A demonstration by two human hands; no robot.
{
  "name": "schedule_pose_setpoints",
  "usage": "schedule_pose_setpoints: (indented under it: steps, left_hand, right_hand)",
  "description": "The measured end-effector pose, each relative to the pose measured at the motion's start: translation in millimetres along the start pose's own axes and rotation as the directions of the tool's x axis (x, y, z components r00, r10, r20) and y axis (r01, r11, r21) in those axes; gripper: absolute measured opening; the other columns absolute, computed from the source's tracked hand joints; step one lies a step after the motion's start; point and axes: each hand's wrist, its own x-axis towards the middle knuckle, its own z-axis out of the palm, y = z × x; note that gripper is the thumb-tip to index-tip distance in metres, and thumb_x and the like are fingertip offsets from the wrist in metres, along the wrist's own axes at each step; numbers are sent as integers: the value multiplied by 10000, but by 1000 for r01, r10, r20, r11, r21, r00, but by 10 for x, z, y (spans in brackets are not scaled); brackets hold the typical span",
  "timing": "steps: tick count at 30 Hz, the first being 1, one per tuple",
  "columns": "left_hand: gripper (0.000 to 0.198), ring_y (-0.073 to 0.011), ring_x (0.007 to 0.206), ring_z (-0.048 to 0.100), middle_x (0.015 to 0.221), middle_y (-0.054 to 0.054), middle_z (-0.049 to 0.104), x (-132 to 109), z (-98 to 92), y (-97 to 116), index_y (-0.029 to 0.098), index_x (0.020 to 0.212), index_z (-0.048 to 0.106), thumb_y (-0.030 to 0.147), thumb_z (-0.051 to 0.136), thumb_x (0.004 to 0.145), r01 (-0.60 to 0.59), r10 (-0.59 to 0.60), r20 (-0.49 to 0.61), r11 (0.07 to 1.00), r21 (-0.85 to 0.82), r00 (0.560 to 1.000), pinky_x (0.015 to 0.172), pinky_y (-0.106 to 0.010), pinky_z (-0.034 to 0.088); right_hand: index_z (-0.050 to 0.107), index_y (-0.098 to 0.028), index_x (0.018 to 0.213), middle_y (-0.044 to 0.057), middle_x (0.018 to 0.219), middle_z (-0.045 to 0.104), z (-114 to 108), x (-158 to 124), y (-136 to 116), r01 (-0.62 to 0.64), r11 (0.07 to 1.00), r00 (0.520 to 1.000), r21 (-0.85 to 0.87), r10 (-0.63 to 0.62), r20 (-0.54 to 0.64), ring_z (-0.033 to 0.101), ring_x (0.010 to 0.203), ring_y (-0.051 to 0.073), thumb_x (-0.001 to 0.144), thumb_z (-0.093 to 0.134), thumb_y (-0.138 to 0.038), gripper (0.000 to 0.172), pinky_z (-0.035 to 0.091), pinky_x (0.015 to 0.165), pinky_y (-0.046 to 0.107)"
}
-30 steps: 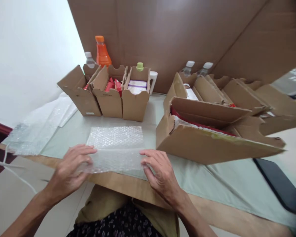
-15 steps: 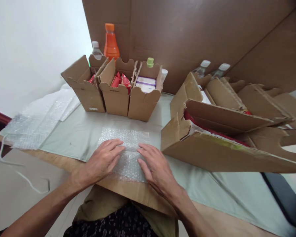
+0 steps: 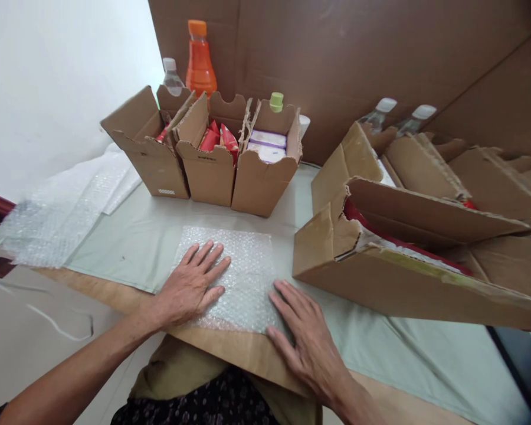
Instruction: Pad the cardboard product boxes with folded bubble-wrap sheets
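A small sheet of bubble wrap (image 3: pixel 243 265) lies flat on the pale green cloth (image 3: pixel 137 236) near the table's front edge. My left hand (image 3: pixel 190 286) rests on its left half, fingers spread and flat. My right hand (image 3: pixel 307 336) lies flat at the sheet's lower right corner, fingers stretched out, partly on the cloth. Neither hand holds anything.
Three small open cardboard boxes (image 3: pixel 212 165) with red and white packets stand behind the sheet, bottles (image 3: pixel 200 56) behind them. A large torn cardboard box (image 3: pixel 407 277) sits at the right. More bubble wrap (image 3: pixel 57 212) lies at the left. A cardboard wall stands at the back.
The folded front of the bubble wrap has been pressed down. My hands went from gripping its near edge to lying flat, then slid apart, the right one toward the lower right corner.
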Motion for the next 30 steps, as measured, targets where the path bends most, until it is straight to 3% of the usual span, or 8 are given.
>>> schedule_pose_setpoints:
  steps: [4, 6, 9, 15, 20, 24, 26, 30]
  left_hand:
    - [560, -360, 1566, 292, 1682, -148, 357, 11, 4, -26, 232, 1567, 425, 390, 514, 1037, -3, 3, -8, 1000, -9, 1000, 1248, -590, 255]
    - [562, -370, 1565, 292, 1681, -162, 351, -5, -40, -30, 226, 1567, 426, 402, 510, 1039, 15, -16, -27, 999, -32, 1000, 1237, -611, 277]
    - [602, -375, 1575, 267, 1687, -156, 341, -125, -225, -1, 223, 1596, 376, 426, 500, 1043, -5, 2, -27, 994, -113, 1000, 1244, -648, 252]
    - [998, -379, 1541, 349, 1640, -128, 438, -629, -647, 129, 271, 1650, 199, 531, 752, 860, -75, 94, 61, 962, -262, 994, 1250, -641, 287]
    - [570, -356, 1404, 553, 1471, -153, 621, -790, -514, 47, 229, 1493, 459, 218, 595, 940, -13, -12, -141, 984, -175, 990, 1147, -661, 428]
    - [249, -282, 1218, 704, 1225, -69, 773, -739, -450, 14, 243, 1047, 674, 104, 497, 939, -56, -35, -311, 959, -279, 950, 1105, -576, 501]
    - [168, -251, 1146, 740, 1165, -48, 796, -703, -525, 42, 241, 952, 681, 159, 534, 946, -15, -121, -291, 904, -426, 949, 1061, -481, 555]
    - [165, -201, 874, 785, 933, -18, 815, -599, -691, 74, 238, 876, 724, 335, 605, 935, 235, -375, -79, 718, -655, 924, 744, -272, 625]
  right_hand:
    - [555, -162, 1414, 182, 1519, 550, -164, -121, -181, 65, 996, 997, 56, -67, 36, 536, 1380, 352, 896, 615, -211, 524, 518, 1043, 547]
    - [620, -157, 1312, 180, 1437, 624, -132, -64, -234, 87, 995, 996, 40, -89, 31, 595, 1307, 345, 891, 598, -143, 422, 537, 1002, 534]
    - [676, -160, 1135, 154, 1261, 727, -29, 33, -235, 124, 992, 989, 7, -123, -82, 677, 1154, 312, 945, 540, -74, 249, 553, 922, 494]
    - [609, -187, 1030, 71, 1057, 774, -21, 37, -231, 157, 976, 942, 151, -102, -321, 719, 972, 217, 1004, 492, -51, 181, 505, 896, 411]
    - [579, -211, 1003, 47, 1033, 765, -240, -7, -295, 139, 962, 955, 236, -67, -289, 714, 956, 197, 1038, 484, -101, 150, 479, 923, 380]
    - [587, -228, 973, 7, 941, 747, -395, -51, -352, 79, 942, 975, 326, -5, -222, 693, 869, 173, 1049, 465, -127, 176, 497, 864, 336]
    - [613, -239, 949, -7, 877, 724, -463, -49, -352, 3, 920, 978, 391, 78, -191, 674, 833, 165, 1054, 481, -173, 181, 504, 804, 302]
    - [649, -252, 987, -15, 835, 720, -529, 14, -243, -209, 779, 931, 591, 344, -124, 672, 788, 153, 1052, 514, -304, 158, 508, 741, 266]
